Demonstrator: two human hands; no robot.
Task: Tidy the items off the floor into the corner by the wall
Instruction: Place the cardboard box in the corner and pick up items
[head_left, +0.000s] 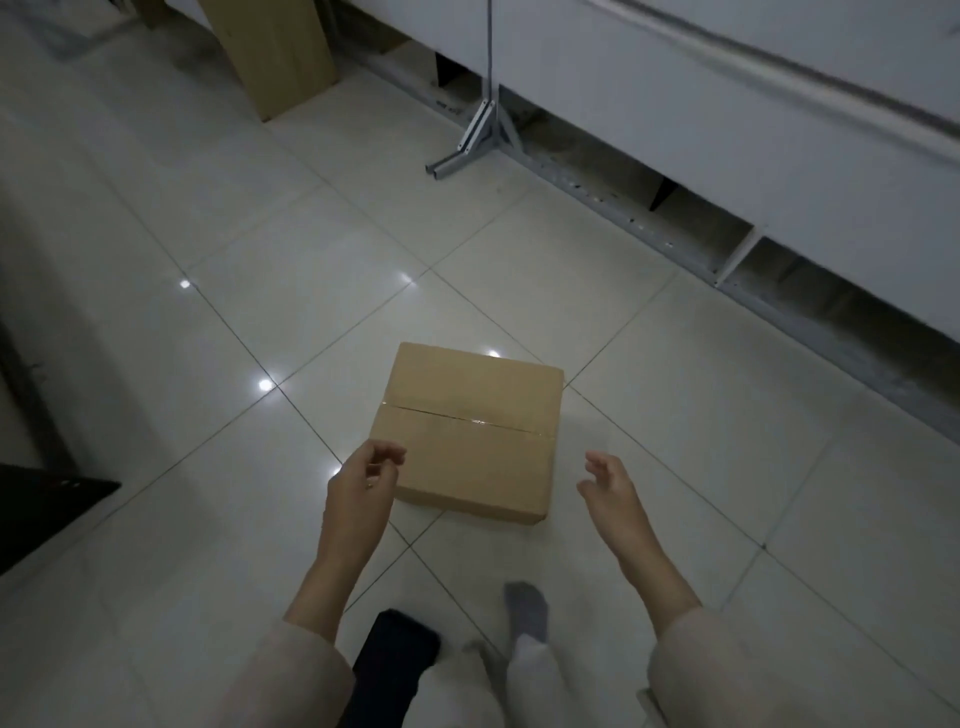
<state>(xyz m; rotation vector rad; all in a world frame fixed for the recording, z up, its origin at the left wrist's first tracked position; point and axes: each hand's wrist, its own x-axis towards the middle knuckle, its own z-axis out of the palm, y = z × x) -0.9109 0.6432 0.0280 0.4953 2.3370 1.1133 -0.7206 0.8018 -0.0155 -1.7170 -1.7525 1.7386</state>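
1. Two hands are reaching down toward one sealed cardboard box (467, 431) sitting flat on the tiled floor (675, 415), roughly dead centre of the view, taped seam facing up.
2. Left hand (361, 480) hovers at the box's 8 o'clock corner, fingers loosely curled, holding nothing; can't tell if it's touching the cardboard yet.
3. Right hand (610, 486) is at about 4 o'clock, just beside the box, fingers spread and relaxed, clearly apart from it.
4. Looks like the reach-in step, so no grip yet by my read.
5. Next move probably needs both palms on opposite sides, then a lift.
6. Up at 11 o'clock another tall carton (270, 52) leans near the white cabinets (727, 130), which could be the corner it's headed for, though that's a guess.
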